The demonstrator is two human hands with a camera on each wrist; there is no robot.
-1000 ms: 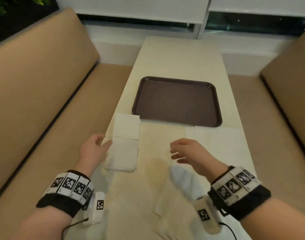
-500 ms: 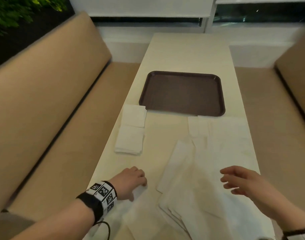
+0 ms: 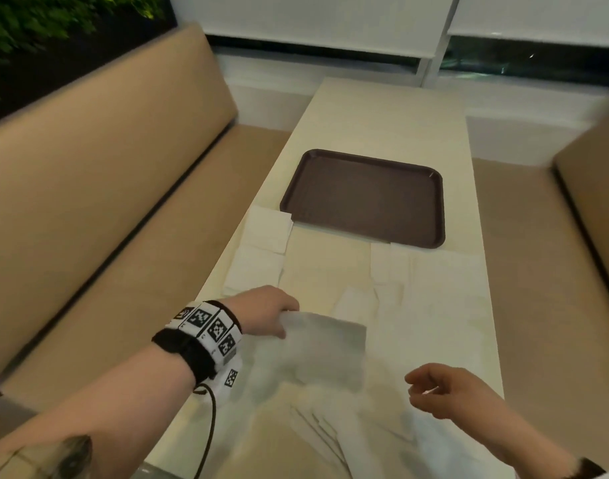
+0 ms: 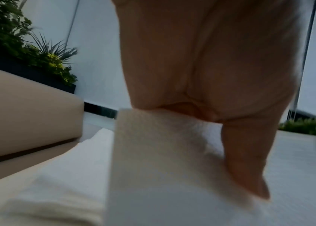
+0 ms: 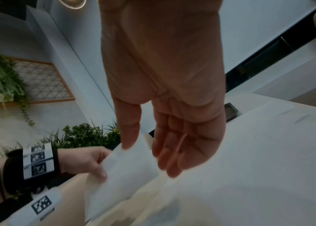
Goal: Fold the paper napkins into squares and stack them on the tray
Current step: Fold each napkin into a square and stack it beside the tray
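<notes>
My left hand (image 3: 272, 314) pinches the near-left corner of a white paper napkin (image 3: 325, 350) and holds it raised above the table; the left wrist view shows the same napkin (image 4: 153, 152) under my thumb. My right hand (image 3: 434, 388) hovers to the right of the napkin with loosely curled fingers (image 5: 174, 152), holding nothing. A dark brown tray (image 3: 365, 198) lies bare in the middle of the table. Two folded napkin squares (image 3: 261, 247) lie by its near-left corner. Several unfolded napkins (image 3: 417, 305) are spread over the near right of the table.
The cream table (image 3: 382, 115) runs between two tan benches (image 3: 106, 202), left and right. A window and a white sill close the far end. Green plants (image 3: 37, 22) stand behind the left bench.
My left hand has taken a napkin from the near pile and lifted it. My right hand has drawn back toward me. The head view has swung a little to the left.
</notes>
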